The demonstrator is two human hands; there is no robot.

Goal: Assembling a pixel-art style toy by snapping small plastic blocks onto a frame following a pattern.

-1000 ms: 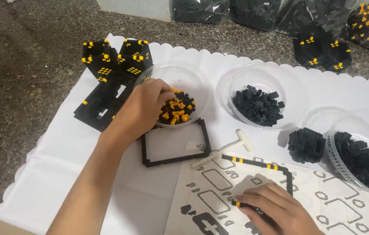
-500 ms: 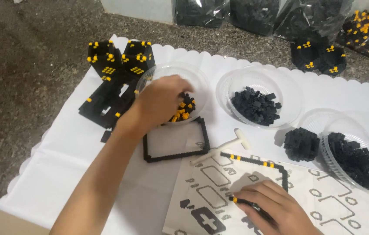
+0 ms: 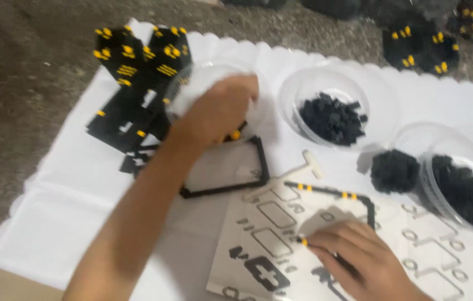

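My left hand (image 3: 220, 111) reaches into a clear plastic bowl (image 3: 192, 83) of small yellow and black bricks, fingers curled over the pieces; whether it holds one is hidden. My right hand (image 3: 353, 259) presses on a thin black brick frame with yellow studs (image 3: 337, 194) that lies on a printed instruction sheet (image 3: 270, 245), fingers closed on its lower end. A second black rectangular frame (image 3: 231, 187) lies just below the left hand's bowl.
A bowl of black bricks (image 3: 331, 117) sits centre, another (image 3: 465, 184) at right beside a black brick clump (image 3: 395, 170). Built black-and-yellow blocks (image 3: 136, 56) and flat black plates (image 3: 122, 120) lie at left. A white brick-separator tool (image 3: 303, 167) rests on the white cloth (image 3: 52, 212).
The left hand has dipped deeper over the yellow-brick bowl, now covering its contents. The view has shifted slightly. The right hand stays on the frame.
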